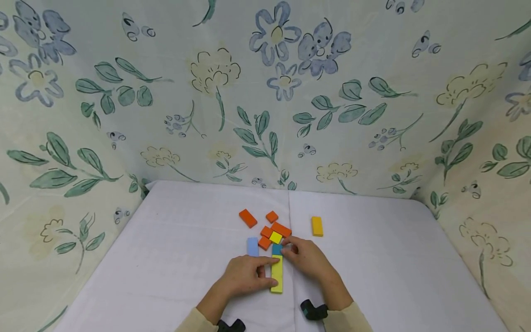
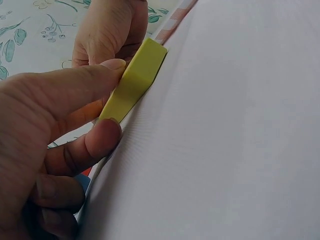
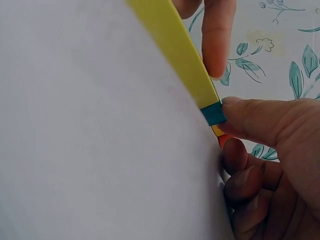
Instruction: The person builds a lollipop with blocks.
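On white-clothed table, holding yellow bar, long axis twelve-to-six, at three o'clock of left hand, while touching teal block at its twelve-o'clock end with nearer right hand, grip there unclear.

The long block is a clear lemon yellow of one solid tone, and the short block at its end is teal. After this comes a bright yellow square block, among five orange-red blocks. A flat block to their left is pale sky blue, while the one lying apart on the right side is a warmer amber yellow. The tablecloth is plain white with a slightly lilac tone. Around it, the hanging cloth has an off-white ground, printed with grey-blue flowers, cream-yellow blossoms in thin dark outline, green leafy sprigs and small bluish berries. The person's sleeves are plain beige, and the wrist devices black.
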The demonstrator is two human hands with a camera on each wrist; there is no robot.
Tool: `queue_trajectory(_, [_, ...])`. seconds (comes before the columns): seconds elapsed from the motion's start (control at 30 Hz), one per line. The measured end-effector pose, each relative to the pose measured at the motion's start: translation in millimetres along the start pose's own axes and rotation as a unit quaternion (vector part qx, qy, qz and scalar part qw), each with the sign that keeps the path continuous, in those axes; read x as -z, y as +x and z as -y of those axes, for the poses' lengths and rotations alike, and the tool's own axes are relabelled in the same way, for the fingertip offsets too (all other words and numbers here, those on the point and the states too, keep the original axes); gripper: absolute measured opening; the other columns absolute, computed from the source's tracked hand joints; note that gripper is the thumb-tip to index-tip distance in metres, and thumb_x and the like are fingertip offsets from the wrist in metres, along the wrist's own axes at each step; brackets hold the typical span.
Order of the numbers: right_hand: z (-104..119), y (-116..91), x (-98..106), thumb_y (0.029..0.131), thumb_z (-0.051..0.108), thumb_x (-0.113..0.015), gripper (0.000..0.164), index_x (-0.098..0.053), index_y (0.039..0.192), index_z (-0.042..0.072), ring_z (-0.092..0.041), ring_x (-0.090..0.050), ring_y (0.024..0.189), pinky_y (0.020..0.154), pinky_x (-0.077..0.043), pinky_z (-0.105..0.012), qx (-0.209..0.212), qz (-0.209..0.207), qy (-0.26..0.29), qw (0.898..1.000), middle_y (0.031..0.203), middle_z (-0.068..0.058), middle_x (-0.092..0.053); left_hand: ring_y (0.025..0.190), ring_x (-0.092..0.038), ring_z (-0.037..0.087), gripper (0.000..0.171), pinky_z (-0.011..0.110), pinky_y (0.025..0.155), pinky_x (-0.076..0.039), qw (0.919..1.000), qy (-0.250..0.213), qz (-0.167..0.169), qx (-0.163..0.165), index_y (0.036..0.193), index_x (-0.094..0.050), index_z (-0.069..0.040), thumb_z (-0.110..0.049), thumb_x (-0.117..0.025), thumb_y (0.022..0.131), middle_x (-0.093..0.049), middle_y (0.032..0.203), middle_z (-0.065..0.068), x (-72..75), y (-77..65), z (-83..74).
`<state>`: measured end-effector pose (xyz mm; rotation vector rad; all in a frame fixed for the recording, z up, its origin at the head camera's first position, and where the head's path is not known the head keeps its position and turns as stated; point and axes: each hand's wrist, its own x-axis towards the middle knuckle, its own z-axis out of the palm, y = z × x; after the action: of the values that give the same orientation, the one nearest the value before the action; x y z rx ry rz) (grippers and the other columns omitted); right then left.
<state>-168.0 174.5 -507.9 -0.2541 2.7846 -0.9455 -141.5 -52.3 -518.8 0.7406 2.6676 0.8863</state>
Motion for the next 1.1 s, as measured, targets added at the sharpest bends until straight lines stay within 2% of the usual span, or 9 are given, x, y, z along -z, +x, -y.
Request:
queue_trajectory(0.23, [-3, 0, 1, 0.098, 0.037, -0.068, 0.016, -0.069, 0.112, 0.031, -0.014, -0.049, 0.066, 0.059, -0.037, -0.028, -0.005, 0.006, 0.011, 1.000, 0.074, 0.003, -0.052, 0.054, -0.045, 0.001, 0.059, 0.023, 0.054, -0.031, 0.9999, -0.013, 0.002, 0.011, 0.142, -0.059, -0.038, -0.062, -0.067, 0.089, -0.052, 0.064, -0.020, -0.8, 2.5, -1.0])
queue_trajectory(0.5, [-4, 0, 2, 0.098, 0.039, -0.067, 0.016, -0.068, 0.113, 0.032, -0.015, -0.051, 0.069, 0.062, -0.039, -0.031, -0.016, 0.009, 0.026, 1.000, 0.077, 0.002, -0.054, 0.049, -0.042, 0.008, 0.064, 0.026, 0.050, -0.026, 0.9989, 0.024, 0.014, 0.036, 0.149, -0.050, -0.042, -0.066, -0.061, 0.091, -0.046, 0.057, -0.014, -2.2, 9.0, -6.1])
queue_trajectory(0.7, [1, 1, 6, 0.098, 0.034, -0.068, 0.017, -0.070, 0.114, 0.030, -0.015, -0.052, 0.068, 0.061, -0.042, -0.029, -0.030, -0.015, 0.025, 0.999, 0.077, 0.002, -0.056, 0.048, -0.042, 0.011, 0.065, 0.027, 0.050, -0.025, 0.9980, 0.031, 0.020, 0.052, 0.149, -0.051, -0.041, -0.064, -0.064, 0.089, -0.045, 0.055, -0.011, 0.1, 11.0, -9.4])
queue_trajectory(0.83, [3, 5, 10, 0.098, 0.034, -0.069, 0.018, -0.069, 0.115, 0.030, -0.016, -0.053, 0.069, 0.062, -0.044, -0.029, -0.059, -0.033, 0.029, 0.997, 0.077, 0.000, -0.057, 0.049, -0.043, 0.011, 0.065, 0.028, 0.051, -0.026, 0.9978, 0.029, 0.021, 0.057, 0.148, -0.052, -0.042, -0.064, -0.065, 0.088, -0.047, 0.056, -0.011, 0.5, 11.3, -10.2])
queue_trajectory(0.93, [2, 10, 12, 0.098, 0.034, -0.069, 0.024, -0.067, 0.121, 0.029, -0.017, -0.053, 0.069, 0.063, -0.044, -0.029, -0.080, -0.045, 0.027, 0.995, 0.079, -0.001, -0.058, 0.049, -0.043, 0.011, 0.065, 0.028, 0.051, -0.026, 0.9976, 0.030, 0.023, 0.057, 0.148, -0.052, -0.042, -0.064, -0.065, 0.088, -0.047, 0.056, -0.011, 0.0, 11.7, -9.9])
queue_trajectory(1.1, [-1, 18, 8, 0.096, 0.034, -0.071, 0.032, -0.064, 0.127, 0.025, -0.018, -0.053, 0.068, 0.062, -0.043, -0.030, -0.087, -0.061, 0.025, 0.994, 0.079, -0.002, -0.058, 0.049, -0.043, 0.010, 0.065, 0.027, 0.051, -0.026, 0.9975, 0.034, 0.022, 0.057, 0.148, -0.052, -0.043, -0.065, -0.065, 0.088, -0.046, 0.056, -0.012, -1.2, 11.6, -9.4])
